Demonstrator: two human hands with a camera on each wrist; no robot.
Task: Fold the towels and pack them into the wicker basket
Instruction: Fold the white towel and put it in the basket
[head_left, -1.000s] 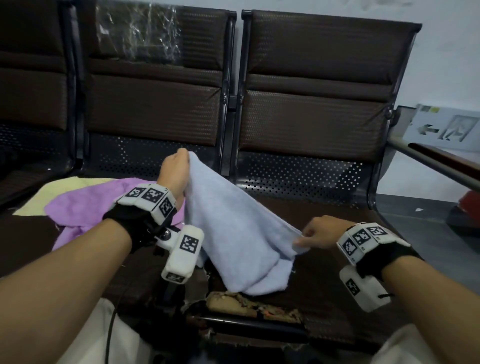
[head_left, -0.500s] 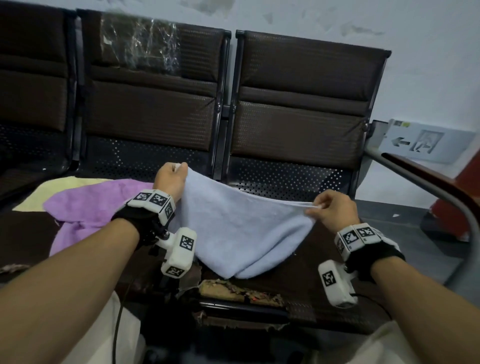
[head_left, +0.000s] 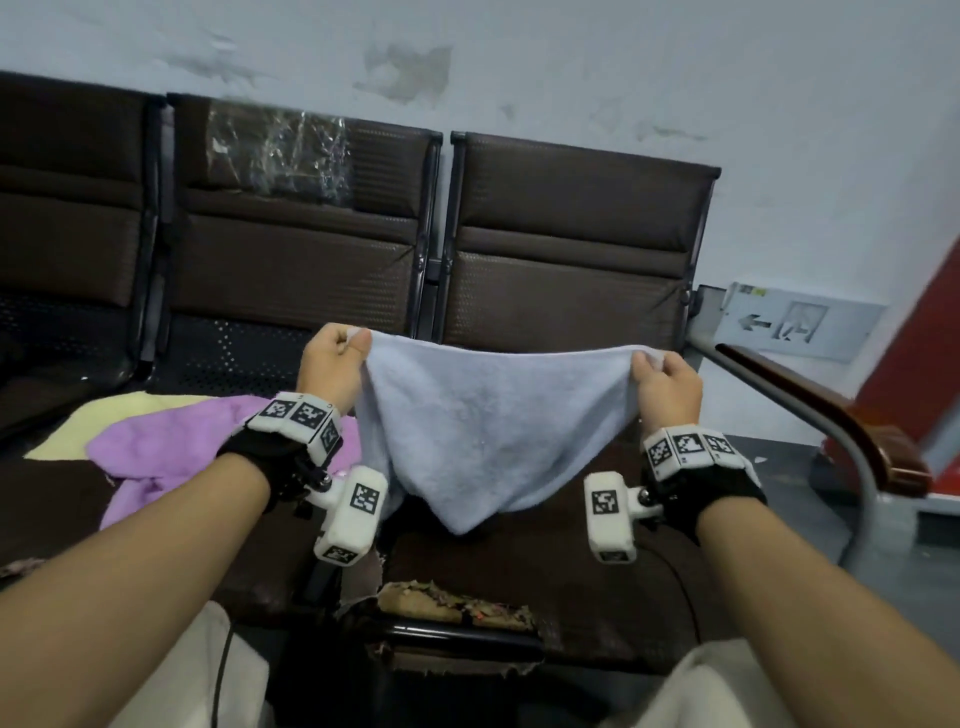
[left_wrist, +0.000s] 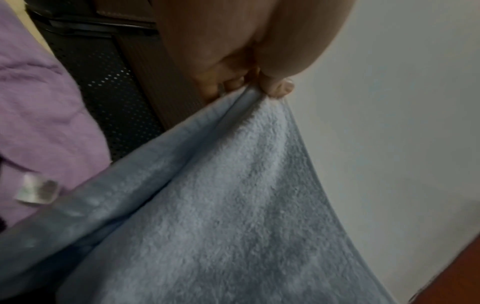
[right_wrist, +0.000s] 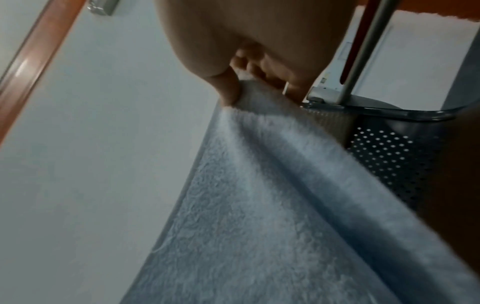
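Two bare arms reach forward over the brown seat (head_left: 545, 561). The left hand (head_left: 332, 364) and the right hand (head_left: 667, 384) each pinch a top corner of the blue towel (head_left: 483, 415), thumb against curled fingers. The towel hangs between them above the seat. A purple towel (head_left: 171, 447) lies farther left.

Waiting area — row of linked brown seats (head_left: 566, 244), arrow sign (head_left: 795, 325)

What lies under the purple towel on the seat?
A pale yellow towel shows beneath the purple towel, sticking out at its far left edge, on the brown seat. How far it extends underneath is hidden.
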